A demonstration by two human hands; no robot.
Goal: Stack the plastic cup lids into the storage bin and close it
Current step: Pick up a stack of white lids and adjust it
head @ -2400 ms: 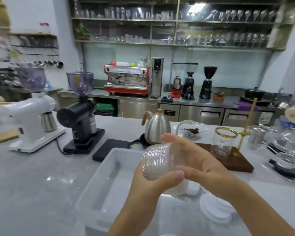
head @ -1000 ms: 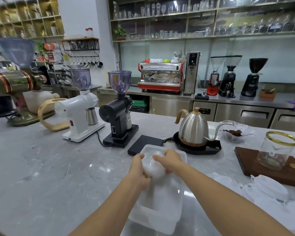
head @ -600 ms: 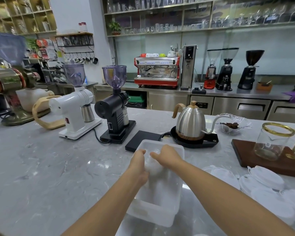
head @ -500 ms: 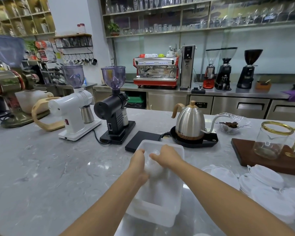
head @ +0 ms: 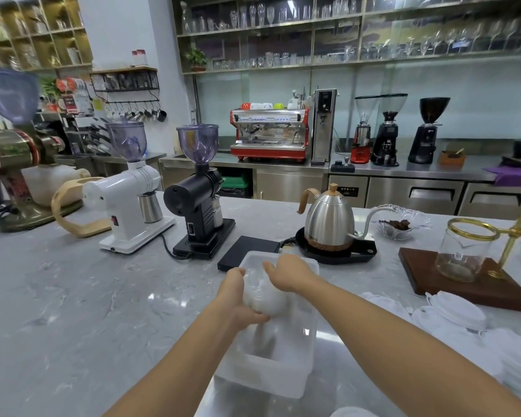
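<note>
Since the previous frame, the lid stack (head: pixel 263 297) sits lower in the one storage bin (head: pixel 283 380). Left hand (head: pixel 238 299) and right hand (head: pixel 288 273) both grasp it. No label is legible.

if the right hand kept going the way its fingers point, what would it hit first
Probably the stack of lids it already rests on, with the left hand just beyond; its fingers aim left and down into the bin. Depth is uncertain.

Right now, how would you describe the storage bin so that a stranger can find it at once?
Look at the grey marble counter and find the steel kettle. Just in front of it stands the storage bin, where both hands meet over a stack of lids. It is the only clear, open, rectangular plastic box there.
</note>
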